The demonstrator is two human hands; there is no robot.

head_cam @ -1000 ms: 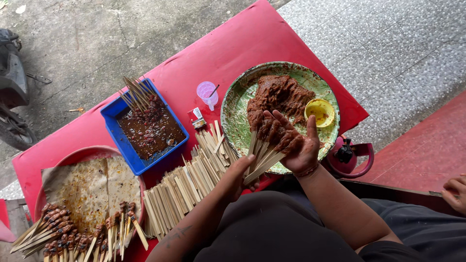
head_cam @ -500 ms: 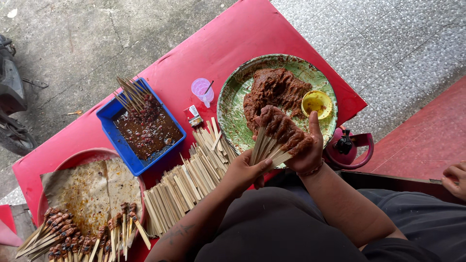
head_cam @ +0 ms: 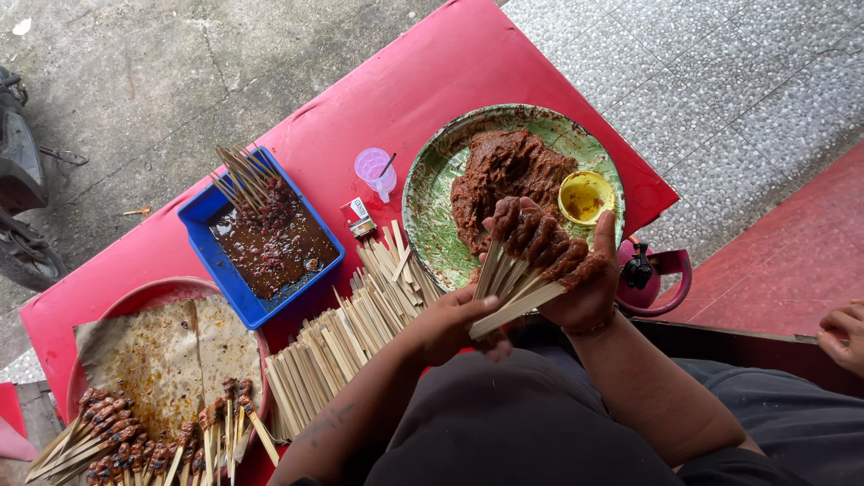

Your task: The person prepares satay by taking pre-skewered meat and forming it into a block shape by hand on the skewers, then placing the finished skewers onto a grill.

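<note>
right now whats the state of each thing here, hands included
right hand: gripping a fan of meat-coated skewers
left hand: on the bare stick ends
green plate: heaped with brown meat paste
yellow bowl: nearly empty, oily
blue tub: holds dark marinade and skewers
bare sticks: loose pile on the table
red tray: paper-lined, finished skewers along its near edge
plastic cup: upright

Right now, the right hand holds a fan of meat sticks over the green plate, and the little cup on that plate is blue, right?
Almost. The head view shows the cup is yellow, not blue. The right hand does hold the meat sticks over the green plate.
</note>
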